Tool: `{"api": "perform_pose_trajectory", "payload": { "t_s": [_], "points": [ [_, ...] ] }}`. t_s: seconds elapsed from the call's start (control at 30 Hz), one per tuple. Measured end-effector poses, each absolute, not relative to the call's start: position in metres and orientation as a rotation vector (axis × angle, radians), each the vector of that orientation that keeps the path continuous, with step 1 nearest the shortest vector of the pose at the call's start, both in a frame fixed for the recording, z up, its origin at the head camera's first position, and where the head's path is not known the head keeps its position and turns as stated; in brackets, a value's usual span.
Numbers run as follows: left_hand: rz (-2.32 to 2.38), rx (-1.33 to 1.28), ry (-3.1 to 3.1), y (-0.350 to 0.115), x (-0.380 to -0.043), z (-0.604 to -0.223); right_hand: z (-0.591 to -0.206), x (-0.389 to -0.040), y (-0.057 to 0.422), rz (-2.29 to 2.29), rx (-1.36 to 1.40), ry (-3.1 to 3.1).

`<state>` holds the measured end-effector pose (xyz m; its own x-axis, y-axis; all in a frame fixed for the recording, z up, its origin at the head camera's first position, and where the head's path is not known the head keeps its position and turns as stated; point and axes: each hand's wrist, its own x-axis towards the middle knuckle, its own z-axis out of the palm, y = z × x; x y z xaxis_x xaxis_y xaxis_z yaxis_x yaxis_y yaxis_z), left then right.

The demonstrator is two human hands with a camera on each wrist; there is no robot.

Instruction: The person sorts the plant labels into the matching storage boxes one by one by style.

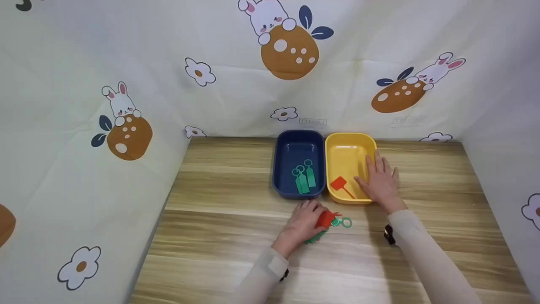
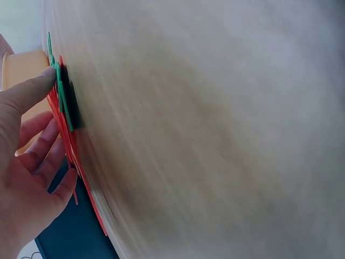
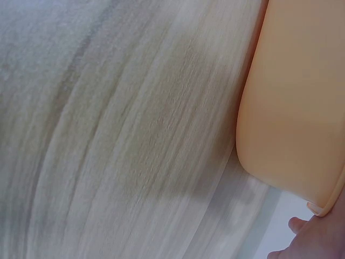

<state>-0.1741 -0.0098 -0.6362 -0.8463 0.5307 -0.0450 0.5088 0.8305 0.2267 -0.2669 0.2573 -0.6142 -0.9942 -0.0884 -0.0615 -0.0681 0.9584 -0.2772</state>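
Note:
In the head view my left hand [image 1: 303, 221] rests at a small pile of flat red tags [image 1: 325, 219] and green ring-ended tags [image 1: 346, 222] on the table. The left wrist view has its thumb touching the green tags [image 2: 60, 91], with relaxed fingers beside the red tags [image 2: 67, 129]. My right hand [image 1: 383, 183] spreads its fingers over the right rim of a yellow tray [image 1: 348, 139]. Inside that tray lies one red tag [image 1: 338, 183] with a thin stem. A navy tray [image 1: 299, 137] holds several green tags [image 1: 311, 175], grouped toward its near end.
Both trays stand side by side near the back of the wood-grain table [image 1: 211, 236]. Behind and at the sides hangs a pale printed cloth [image 1: 228, 101]. In the right wrist view the yellow tray's outer wall [image 3: 296, 108] fills the right side.

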Motion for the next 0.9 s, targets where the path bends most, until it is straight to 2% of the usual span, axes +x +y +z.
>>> {"api": "perform_pose_trajectory", "payload": {
  "t_s": [0.53,0.9],
  "points": [
    [0.511,0.726,2.835,-0.0131,-0.1770,-0.6347,-0.6131,-0.2682,0.2565,-0.422,-0.116,3.035],
    [0.474,0.762,2.826,-0.0138,-0.1764,-0.6330,-0.6124,-0.2661,0.2565,-0.448,-0.131,3.039]
  ]
}}
